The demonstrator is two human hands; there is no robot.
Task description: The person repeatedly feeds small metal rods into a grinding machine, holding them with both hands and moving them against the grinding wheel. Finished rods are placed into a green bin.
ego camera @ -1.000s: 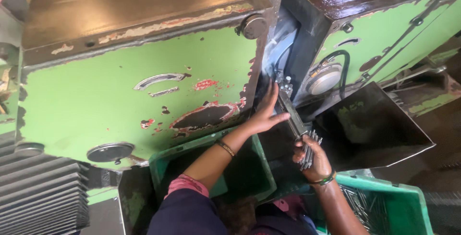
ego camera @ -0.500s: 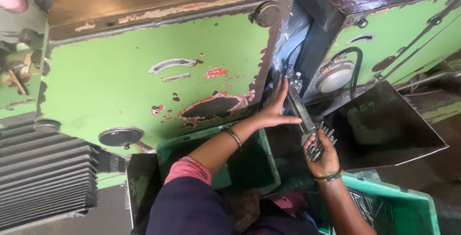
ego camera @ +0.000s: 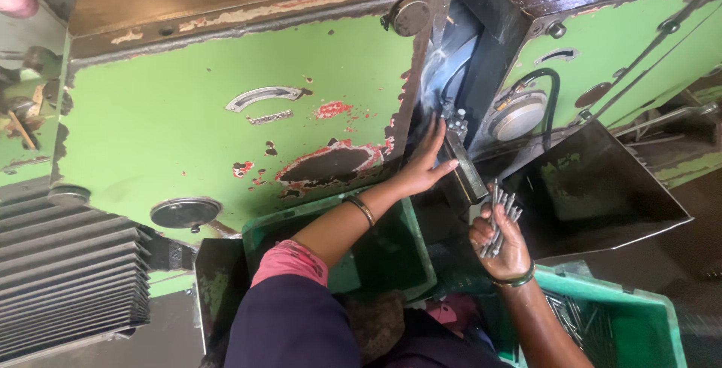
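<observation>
— What are the fingers of the left hand (ego camera: pixel 426 163) doing?

— They lie straight and close together, reaching up into the dark gap between the two machine bodies, with the thumb stretched out to touch the top of a metal guide rail (ego camera: pixel 465 171). They pinch nothing that I can see; the tips sit just below a short row of pins standing at the rail's upper end.

— And the right hand (ego camera: pixel 502 244)?

— Curled shut around a bunch of metal pins (ego camera: pixel 500 219). The pins are thin, grey and straight, fanning upward out of the fist, just beside the lower end of the rail.

— Further out?

— The left forearm runs down and left, a thin bangle (ego camera: pixel 362 208) at the wrist, a pink cuff and a dark sleeve behind it. The right wrist wears a green bangle (ego camera: pixel 515 281).

— What surrounds them?

— A green machine (ego camera: pixel 188 135), paint chipped to rust-red and bare metal. Below it is a green plastic crate (ego camera: pixel 406 251); a second crate (ego camera: pixel 639 323) at lower right holds more pins. A dark, oily sheet-metal chute (ego camera: pixel 594 187) sits right of the rail.
</observation>
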